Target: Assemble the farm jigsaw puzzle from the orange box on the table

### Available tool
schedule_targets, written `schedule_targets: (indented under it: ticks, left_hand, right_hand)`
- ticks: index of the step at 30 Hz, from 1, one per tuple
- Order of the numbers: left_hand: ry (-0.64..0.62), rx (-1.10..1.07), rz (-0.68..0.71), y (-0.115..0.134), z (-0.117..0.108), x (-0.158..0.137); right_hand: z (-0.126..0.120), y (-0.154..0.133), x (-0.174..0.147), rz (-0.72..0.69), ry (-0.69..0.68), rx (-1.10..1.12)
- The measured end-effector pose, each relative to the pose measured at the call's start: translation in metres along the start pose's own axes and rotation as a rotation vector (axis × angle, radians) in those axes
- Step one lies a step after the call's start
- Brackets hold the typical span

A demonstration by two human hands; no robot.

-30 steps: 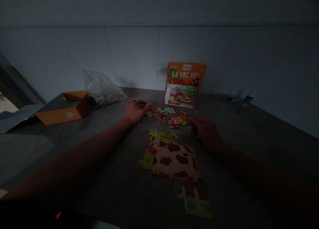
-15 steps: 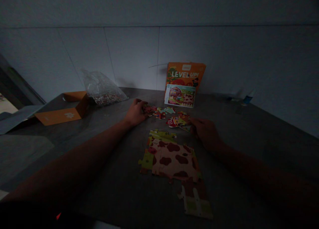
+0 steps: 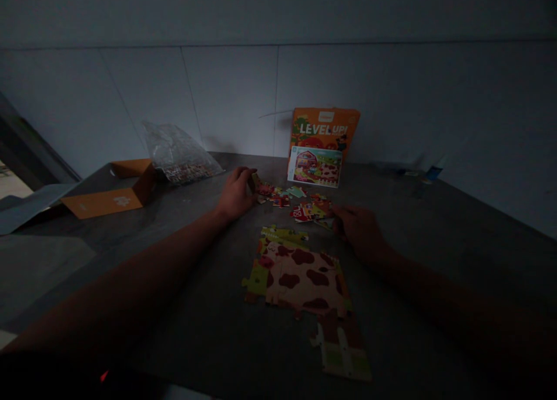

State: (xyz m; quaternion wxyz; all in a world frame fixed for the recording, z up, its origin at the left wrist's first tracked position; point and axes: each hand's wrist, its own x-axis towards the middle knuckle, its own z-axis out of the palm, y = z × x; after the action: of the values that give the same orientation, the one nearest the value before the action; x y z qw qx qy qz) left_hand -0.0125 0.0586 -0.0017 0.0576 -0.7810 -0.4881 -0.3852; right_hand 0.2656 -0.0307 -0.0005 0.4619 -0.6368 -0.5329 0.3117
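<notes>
Near mid-frame, the left hand (image 3: 236, 194) pinches a puzzle piece (image 3: 254, 181) between its fingers (image 3: 246, 172); right of centre, the right hand (image 3: 359, 229) touches barn pieces (image 3: 310, 212), whether pinching I cannot tell. The cow section (image 3: 304, 278) lies below both.

The cow puzzle (image 3: 300, 278) at the near middle looked like printed cardboard, smooth and matt, as did the loose pieces (image 3: 281, 201) beyond it. At the far left, the bag (image 3: 172, 148) was clear, crinkled plastic with a faint gloss. The box (image 3: 104, 202) on the left looked like matt card. The worktop (image 3: 435, 232) appeared smooth and dull, the far wall (image 3: 230, 98) smooth-faced panelling.
</notes>
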Motion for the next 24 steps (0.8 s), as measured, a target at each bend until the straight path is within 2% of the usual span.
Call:
schedule_targets:
  ticks: [5, 9, 15, 18, 21, 23, 24]
  left_hand:
    - [0.099, 0.033, -0.080, -0.003, -0.001, 0.000]
    - [0.155, 0.031, -0.082, -0.003, -0.003, 0.001]
    - [0.145, 0.033, -0.097, 0.004, -0.006, 0.001]
    - [0.045, 0.128, -0.228, 0.005, -0.004, 0.000]
    - [-0.203, 0.222, -0.368, 0.004, 0.001, -0.002]
    - [-0.318, 0.222, -0.384, 0.001, 0.005, -0.003]
    - [-0.332, 0.205, -0.372, -0.001, 0.006, -0.003]
  right_hand:
    - [0.000, 0.004, 0.002, -0.023, 0.006, 0.002]
    - [0.001, 0.006, 0.004, -0.020, -0.001, 0.024]
    - [0.001, 0.006, 0.004, -0.026, 0.009, 0.029]
    - [0.000, 0.005, 0.003, -0.029, 0.002, 0.019]
    - [0.000, 0.004, 0.002, -0.031, 0.003, 0.005]
    - [0.001, 0.003, 0.001, -0.041, 0.005, 0.001]
    - [0.001, 0.003, 0.001, -0.046, 0.008, -0.001]
